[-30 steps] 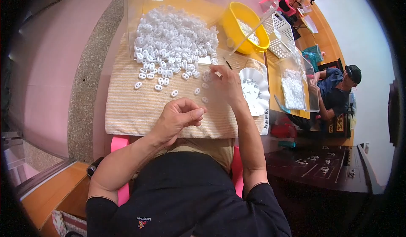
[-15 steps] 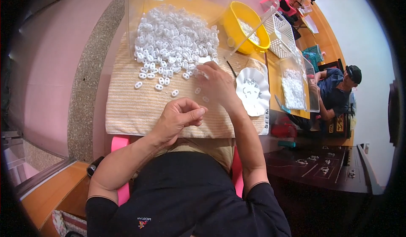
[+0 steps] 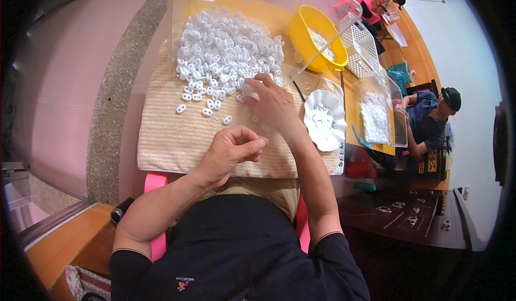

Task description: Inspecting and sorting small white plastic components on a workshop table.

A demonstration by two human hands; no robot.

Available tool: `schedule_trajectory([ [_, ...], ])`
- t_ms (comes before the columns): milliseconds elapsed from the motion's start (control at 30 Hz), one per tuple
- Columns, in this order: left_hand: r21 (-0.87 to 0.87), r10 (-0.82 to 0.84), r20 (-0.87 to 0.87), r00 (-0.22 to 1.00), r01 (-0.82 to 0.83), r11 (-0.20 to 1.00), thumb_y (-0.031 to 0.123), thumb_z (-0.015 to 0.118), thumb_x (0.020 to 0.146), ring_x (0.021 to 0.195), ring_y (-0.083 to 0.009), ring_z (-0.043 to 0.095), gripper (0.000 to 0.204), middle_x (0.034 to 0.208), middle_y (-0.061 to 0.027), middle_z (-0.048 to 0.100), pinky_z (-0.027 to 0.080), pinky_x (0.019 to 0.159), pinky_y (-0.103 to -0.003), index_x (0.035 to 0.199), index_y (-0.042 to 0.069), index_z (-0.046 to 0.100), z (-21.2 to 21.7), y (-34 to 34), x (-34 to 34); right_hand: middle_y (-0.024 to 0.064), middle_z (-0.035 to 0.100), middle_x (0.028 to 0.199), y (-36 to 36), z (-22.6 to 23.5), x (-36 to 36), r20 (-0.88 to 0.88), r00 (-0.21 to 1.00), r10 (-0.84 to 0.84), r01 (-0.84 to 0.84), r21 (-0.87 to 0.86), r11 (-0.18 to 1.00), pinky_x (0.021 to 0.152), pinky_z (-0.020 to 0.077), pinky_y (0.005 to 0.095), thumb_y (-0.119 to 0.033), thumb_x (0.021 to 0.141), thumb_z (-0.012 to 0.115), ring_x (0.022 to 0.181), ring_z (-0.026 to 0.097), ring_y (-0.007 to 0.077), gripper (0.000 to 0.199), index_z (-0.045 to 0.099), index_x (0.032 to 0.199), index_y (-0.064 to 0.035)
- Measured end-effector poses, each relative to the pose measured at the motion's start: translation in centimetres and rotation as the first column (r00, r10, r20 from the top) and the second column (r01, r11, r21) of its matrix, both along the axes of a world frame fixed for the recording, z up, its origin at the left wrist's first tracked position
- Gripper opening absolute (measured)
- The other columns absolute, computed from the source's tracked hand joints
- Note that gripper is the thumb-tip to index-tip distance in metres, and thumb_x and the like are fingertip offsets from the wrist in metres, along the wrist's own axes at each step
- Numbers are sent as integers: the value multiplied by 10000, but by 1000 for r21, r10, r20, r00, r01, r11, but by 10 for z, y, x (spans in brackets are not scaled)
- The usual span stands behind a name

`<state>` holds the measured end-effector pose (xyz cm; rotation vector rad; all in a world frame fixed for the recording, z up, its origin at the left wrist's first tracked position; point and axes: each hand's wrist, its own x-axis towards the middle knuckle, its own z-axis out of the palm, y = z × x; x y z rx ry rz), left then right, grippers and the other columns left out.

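A large heap of small white oval plastic pieces (image 3: 226, 48), each with two holes, spreads over the striped towel (image 3: 177, 140). At the heap's near right edge is my right hand (image 3: 277, 110), palm down. Its fingertips are over white pieces and smeared by motion, so their grip does not show. Closer to me, my left hand (image 3: 231, 153) hovers over the towel, closed in a pinch of thumb and forefinger. Whatever is between those fingers is hidden. A white scalloped dish (image 3: 327, 138) holding small greyish bits stands right of my right forearm.
A clear plastic bin (image 3: 173, 32) lies around the heap. Beyond the dish are a thin black tool (image 3: 299, 90), a yellow basin (image 3: 302, 43) of white pieces and a white perforated basket (image 3: 360, 59). Another clear box (image 3: 396, 123) stands near a seated person (image 3: 424, 113) at the right.
My right hand has shifted slightly left along the heap's edge. My left hand stays pinched in nearly the same place. The whole view has slid a little.
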<state>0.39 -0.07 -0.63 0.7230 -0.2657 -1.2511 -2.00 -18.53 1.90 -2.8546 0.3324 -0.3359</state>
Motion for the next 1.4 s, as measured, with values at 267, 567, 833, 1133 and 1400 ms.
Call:
schedule_trajectory([
  [267, 27, 49, -15, 999, -49, 998, 106, 686, 881, 736, -73, 592, 96, 833, -20, 646, 507, 685, -227, 915, 29, 639, 8, 1, -1, 78, 621, 1065, -4, -1, -2, -117, 993, 29, -27, 15, 1000, 789, 506, 392, -222, 856, 621, 916, 637, 299, 213, 664, 1041, -126],
  [567, 30, 34, -13, 999, -33, 999, 100, 679, 886, 756, -84, 602, 94, 908, -44, 660, 524, 702, -243, 927, 32, 629, 3, 1, 0, 95, 632, 1052, 2, -3, 11, -39, 999, -18, 22, 89, 996, 797, 500, 393, -245, 857, 631, 915, 640, 311, 228, 680, 1004, -79],
  [833, 39, 54, -15, 998, -54, 998, 108, 689, 880, 736, -75, 591, 98, 825, -17, 632, 515, 687, -230, 909, 33, 632, 7, 0, -1, 109, 658, 975, 7, -4, 17, -150, 988, -33, 37, 22, 999, 771, 493, 416, -244, 870, 603, 866, 637, 329, 205, 699, 970, -94],
  [1133, 46, 65, -1, 998, -65, 997, 111, 693, 878, 733, -77, 592, 102, 818, -19, 634, 516, 687, -234, 905, 36, 629, 4, 1, 0, 119, 639, 981, 6, 10, 8, -22, 1000, 15, -13, 90, 996, 777, 501, 430, -221, 860, 587, 883, 639, 340, 193, 677, 938, -70],
  [1400, 60, 64, -7, 998, -63, 996, 107, 697, 873, 731, -81, 595, 100, 818, -18, 634, 517, 687, -238, 892, 39, 626, 4, -1, -1, 96, 651, 1011, 1, -3, 20, -142, 989, -43, 45, 12, 999, 789, 501, 403, -259, 850, 623, 885, 645, 310, 225, 710, 974, -93],
])
